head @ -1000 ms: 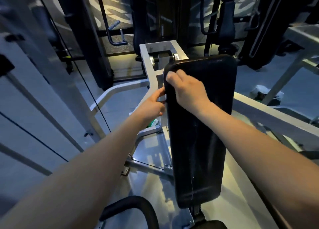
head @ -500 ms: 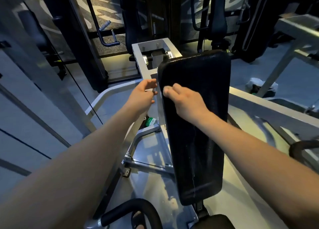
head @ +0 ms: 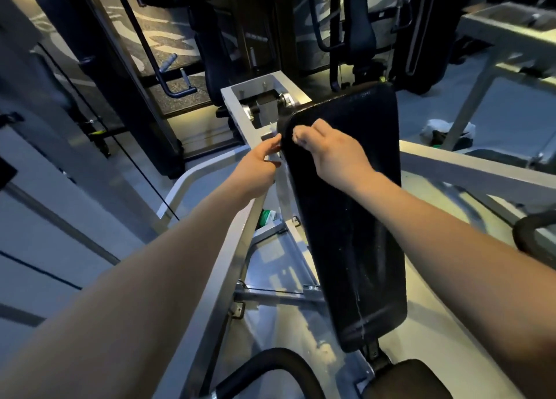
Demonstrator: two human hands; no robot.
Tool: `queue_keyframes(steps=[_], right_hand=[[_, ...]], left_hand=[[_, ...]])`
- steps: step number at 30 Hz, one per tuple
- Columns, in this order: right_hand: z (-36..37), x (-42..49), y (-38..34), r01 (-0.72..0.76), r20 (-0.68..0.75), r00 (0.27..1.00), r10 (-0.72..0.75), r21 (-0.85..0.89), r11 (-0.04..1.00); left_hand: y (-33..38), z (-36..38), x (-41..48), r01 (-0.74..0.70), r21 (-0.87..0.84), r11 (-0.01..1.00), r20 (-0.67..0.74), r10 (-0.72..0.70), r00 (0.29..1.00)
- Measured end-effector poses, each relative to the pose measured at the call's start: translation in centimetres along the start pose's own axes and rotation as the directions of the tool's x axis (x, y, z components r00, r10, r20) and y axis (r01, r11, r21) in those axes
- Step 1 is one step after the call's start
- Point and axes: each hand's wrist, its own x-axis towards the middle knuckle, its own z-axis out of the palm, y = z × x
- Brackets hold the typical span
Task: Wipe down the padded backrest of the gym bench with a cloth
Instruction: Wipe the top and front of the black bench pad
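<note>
The black padded backrest (head: 355,218) stands tilted in the middle of the view, with pale streaks low on its face. My right hand (head: 328,148) lies on its upper left part, fingers curled and fingertips pressed to the pad near the edge. No cloth shows under or around that hand. My left hand (head: 260,165) is beside the backrest's left edge, over the grey metal frame (head: 237,242), its fairly straight fingers touching the edge of the pad.
A grey bracket with a pivot (head: 264,100) sits behind the pad's top. Black curved handles (head: 270,368) and a seat pad (head: 412,380) are at the bottom. Dark gym machines (head: 355,37) stand behind, and a white bundle (head: 445,130) lies on the floor at right.
My right hand slid down from the pad's top left corner, then back up near it. My left hand stayed at the pad's left edge. The view shifted slightly.
</note>
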Motion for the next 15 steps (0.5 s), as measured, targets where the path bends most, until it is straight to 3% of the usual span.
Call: queue_keyframes(steps=[4, 7, 9, 11, 13, 15], right_hand=[[3.3, -7.4, -1.0, 0.029, 0.200, 0.980, -0.027, -0.008, 1.000], [3.3, -11.1, -0.7, 0.063, 0.401, 0.915, -0.043, -0.038, 0.997], [2.2, -9.7, -0.7, 0.019, 0.336, 0.942, 0.005, -0.069, 0.997], [1.0, -5.9, -1.5, -0.091, 0.122, 0.987, 0.100, -0.080, 0.993], [0.5, -2.1, -2.6, -0.164, -0.044, 0.986, 0.162, -0.047, 0.985], [1.7, -0.6, -3.5, -0.194, -0.070, 0.979, 0.191, -0.040, 0.980]], left_hand=[[-0.2, -1.3, 0.9, -0.052, 0.063, 0.997, 0.018, 0.051, 0.999], [-1.0, -2.1, 2.0, -0.099, 0.059, 0.993, 0.036, 0.097, 0.995], [-1.4, -2.6, 2.9, -0.130, 0.040, 0.991, 0.040, 0.128, 0.991], [-1.5, -2.8, 3.6, -0.179, 0.025, 0.984, 0.027, 0.178, 0.984], [-1.3, -3.1, 4.0, -0.254, 0.023, 0.967, 0.007, 0.254, 0.967], [-1.3, -3.4, 4.4, -0.344, 0.018, 0.939, 0.032, 0.343, 0.939]])
